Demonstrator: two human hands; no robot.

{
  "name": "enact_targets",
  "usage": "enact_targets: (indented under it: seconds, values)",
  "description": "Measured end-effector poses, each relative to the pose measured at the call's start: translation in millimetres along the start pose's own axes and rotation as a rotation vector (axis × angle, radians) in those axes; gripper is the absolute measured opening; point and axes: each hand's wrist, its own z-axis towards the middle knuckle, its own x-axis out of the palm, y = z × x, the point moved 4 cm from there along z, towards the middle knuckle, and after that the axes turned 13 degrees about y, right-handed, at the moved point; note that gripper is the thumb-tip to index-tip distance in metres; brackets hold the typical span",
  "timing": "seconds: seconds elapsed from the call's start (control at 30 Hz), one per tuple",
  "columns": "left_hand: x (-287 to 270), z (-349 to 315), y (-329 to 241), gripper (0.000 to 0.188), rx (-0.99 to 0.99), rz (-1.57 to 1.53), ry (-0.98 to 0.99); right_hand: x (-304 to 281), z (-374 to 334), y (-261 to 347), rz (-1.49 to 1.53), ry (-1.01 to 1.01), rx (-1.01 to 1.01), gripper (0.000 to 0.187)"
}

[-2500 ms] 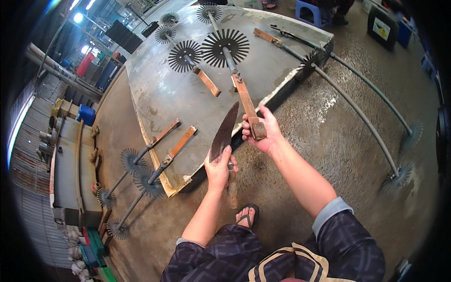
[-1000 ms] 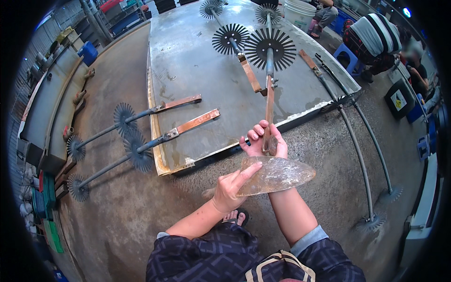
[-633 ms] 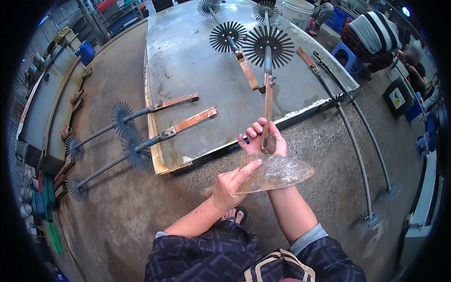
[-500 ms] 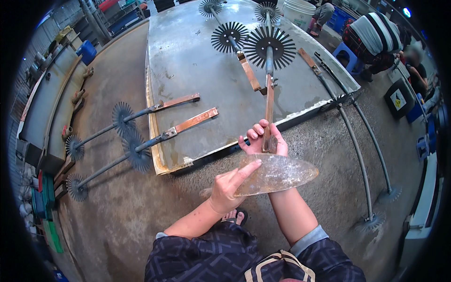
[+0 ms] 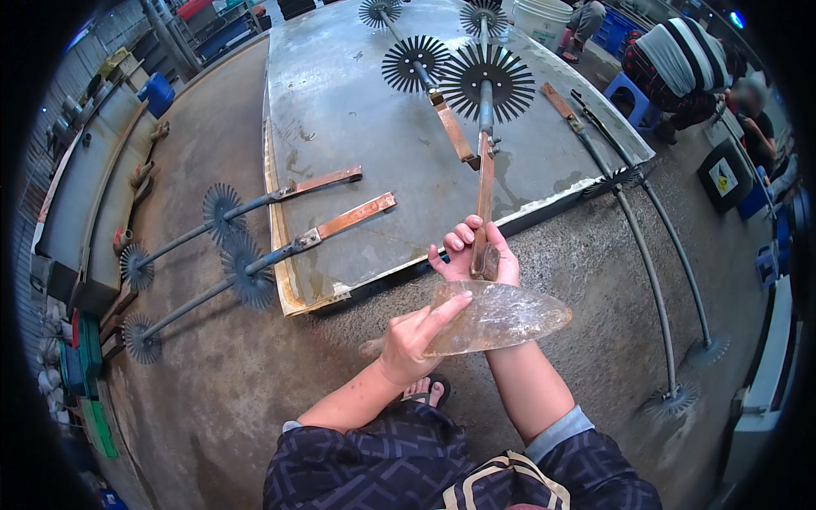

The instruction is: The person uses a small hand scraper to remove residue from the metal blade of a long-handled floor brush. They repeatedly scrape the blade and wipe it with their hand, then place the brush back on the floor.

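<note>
Two bare hands show in the head view: the left hand [image 5: 410,344] clasps a broad pointed knife [image 5: 501,316] crosswise above the right forearm [image 5: 529,387]; the right hand [image 5: 461,263] curls around a flat copper bar [image 5: 485,189], extending over the metal-topped table [image 5: 340,127].

Six long grey metal rods [image 5: 284,253], five flat copper-coloured bars [image 5: 355,212], one broad leaf-shaped metal blade [image 5: 510,319], one round white plastic bucket [image 5: 535,24], one black plastic jerrycan [image 5: 724,174].

1. Stained brown floor [image 5: 212,425] along the grey table's [image 5: 357,119] left edge.
2. Blue stool [image 5: 626,89] near its right corner.
3. Long metal tank [image 5: 89,204], well beyond the left edge.
4. Bluish light [image 5: 737,19] far past the right edge.
</note>
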Motion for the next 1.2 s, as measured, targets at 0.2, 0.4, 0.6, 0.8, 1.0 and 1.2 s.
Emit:
enact_targets:
  seconds: [0.2,0.4,0.6,0.8,1.0,1.2]
  values:
    - [8.2,-0.3,8.7,0.052,0.055,-0.020,-0.069,-7.1,-1.1,1.4,-0.011,-0.014,0.012,0.019]
    - [-2.0,7.2,0.0,0.050,0.081,-0.047,-0.108,-8.3,-0.8,1.3,0.000,-0.021,0.010,0.019]
    - [8.0,1.7,12.1,0.048,0.040,-0.036,-0.053,-12.5,-0.2,2.3,-0.013,-0.020,0.005,0.020]
    - [0.4,7.5,3.5,0.044,0.011,-0.060,-0.014,-21.2,-3.0,2.2,0.016,-0.025,0.015,0.019]
    - [6.8,2.7,11.3,0.047,0.039,-0.053,-0.024,-27.8,-4.4,0.3,0.020,-0.015,-0.002,0.021]
    - [10.1,0.7,13.5,0.051,0.075,-0.033,-0.047,-19.3,-1.9,0.1,0.004,-0.013,0.018,0.021]
